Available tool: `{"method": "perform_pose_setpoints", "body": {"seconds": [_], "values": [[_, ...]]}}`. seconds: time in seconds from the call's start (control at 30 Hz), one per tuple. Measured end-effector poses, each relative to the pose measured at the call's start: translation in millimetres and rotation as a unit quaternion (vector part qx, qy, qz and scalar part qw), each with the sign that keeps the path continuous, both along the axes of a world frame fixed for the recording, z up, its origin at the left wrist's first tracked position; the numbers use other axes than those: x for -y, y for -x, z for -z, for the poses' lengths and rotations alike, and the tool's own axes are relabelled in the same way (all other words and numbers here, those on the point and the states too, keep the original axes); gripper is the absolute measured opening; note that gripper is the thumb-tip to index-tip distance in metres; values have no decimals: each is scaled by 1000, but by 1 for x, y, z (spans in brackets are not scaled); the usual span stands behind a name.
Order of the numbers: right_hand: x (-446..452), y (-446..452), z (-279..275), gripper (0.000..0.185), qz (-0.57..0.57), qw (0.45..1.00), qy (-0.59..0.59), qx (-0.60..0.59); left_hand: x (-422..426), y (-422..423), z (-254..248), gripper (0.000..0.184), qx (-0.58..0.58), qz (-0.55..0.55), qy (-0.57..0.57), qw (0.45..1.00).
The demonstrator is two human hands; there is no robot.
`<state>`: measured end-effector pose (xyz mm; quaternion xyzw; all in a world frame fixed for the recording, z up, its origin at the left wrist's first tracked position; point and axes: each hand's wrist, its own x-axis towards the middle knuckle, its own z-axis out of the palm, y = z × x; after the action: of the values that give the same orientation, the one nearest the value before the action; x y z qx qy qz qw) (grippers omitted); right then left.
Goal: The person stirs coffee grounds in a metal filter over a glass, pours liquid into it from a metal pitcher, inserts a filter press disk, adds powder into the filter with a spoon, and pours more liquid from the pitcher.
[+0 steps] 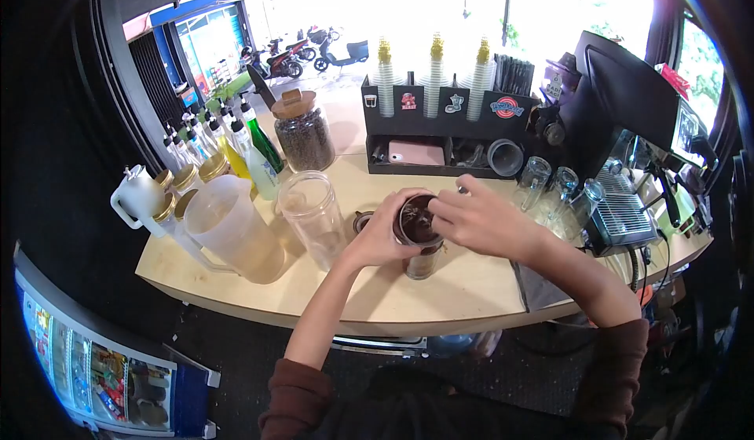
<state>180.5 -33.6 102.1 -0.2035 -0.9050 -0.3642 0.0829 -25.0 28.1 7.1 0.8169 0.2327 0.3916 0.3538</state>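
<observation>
My left hand (378, 234) is wrapped round the left side of a round container (419, 222) with dark brown contents. Below it stands a clear glass (422, 262) on the wooden counter (369, 295); whether the two are joined I cannot tell. My right hand (471, 219) is closed at the container's right rim, its fingertips pinched over the opening. What those fingers hold, if anything, is too small to make out. Just left of my left hand, a small dark round item (362, 220) lies partly hidden.
An empty clear jar (312, 216) and a cloudy pitcher (236, 232) stand at the left. Behind are syrup bottles (255, 165), a jar of beans (304, 135) and a black cup rack (448, 126). Glasses (561, 189) and an espresso machine (624, 212) are at the right.
</observation>
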Motion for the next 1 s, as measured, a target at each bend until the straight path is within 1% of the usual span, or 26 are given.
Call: {"method": "perform_pose_setpoints", "body": {"seconds": [0.07,0.17,0.23,0.3,0.37,0.43,0.47,0.5,0.53,0.57,0.6,0.63,0.67,0.7,0.73,0.77,0.8,0.87,0.93,1.0], "values": [[1,-2,-1,4,12,1000,-14,2,-2,-1,3,85,14,19,28,999],[-1,-5,2,5,0,1000,15,6,-3,-4,1,84,39,41,27,998],[3,-3,5,5,-30,999,-1,19,-2,-5,-2,83,46,45,38,997],[-2,-9,6,5,-19,1000,-15,-5,-1,-7,-1,82,51,51,52,996],[-3,-9,9,5,-11,999,-31,-27,-1,-7,1,82,47,28,43,998],[5,-5,16,6,-8,1000,14,-21,3,-8,-1,83,43,14,38,998],[6,-4,17,6,-7,1000,13,-20,5,-9,-1,84,39,1,36,999],[7,-4,17,8,5,999,27,-47,5,-11,3,84,40,1,36,999],[8,-3,19,9,16,996,41,-75,5,-14,9,83,42,-46,4,998],[9,-1,20,9,16,996,41,-75,5,-18,13,82,43,-92,-28,994],[10,0,23,10,52,994,12,-96,9,-21,13,82,43,-92,-29,994],[10,2,25,12,88,989,-18,-117,15,-24,11,79,65,-131,-46,988],[12,3,27,12,88,989,-19,-117,18,-27,10,76,87,-170,-64,979],[13,4,29,13,97,985,-1,-142,20,-28,10,76,87,-170,-64,979],[15,5,32,14,105,980,18,-166,22,-29,10,77,92,-196,-77,973],[18,6,33,14,105,980,19,-166,23,-30,11,78,96,-221,-89,966],[21,7,34,15,109,981,34,-156,21,-31,13,78,96,-221,-89,966],[21,6,34,16,115,981,51,-147,18,-35,21,79,156,-219,-76,960],[17,4,32,19,133,971,39,-193,20,-40,23,80,172,-217,-74,958],[19,9,42,19,118,972,60,-194,22,-42,22,80,189,-217,-76,955]]}}
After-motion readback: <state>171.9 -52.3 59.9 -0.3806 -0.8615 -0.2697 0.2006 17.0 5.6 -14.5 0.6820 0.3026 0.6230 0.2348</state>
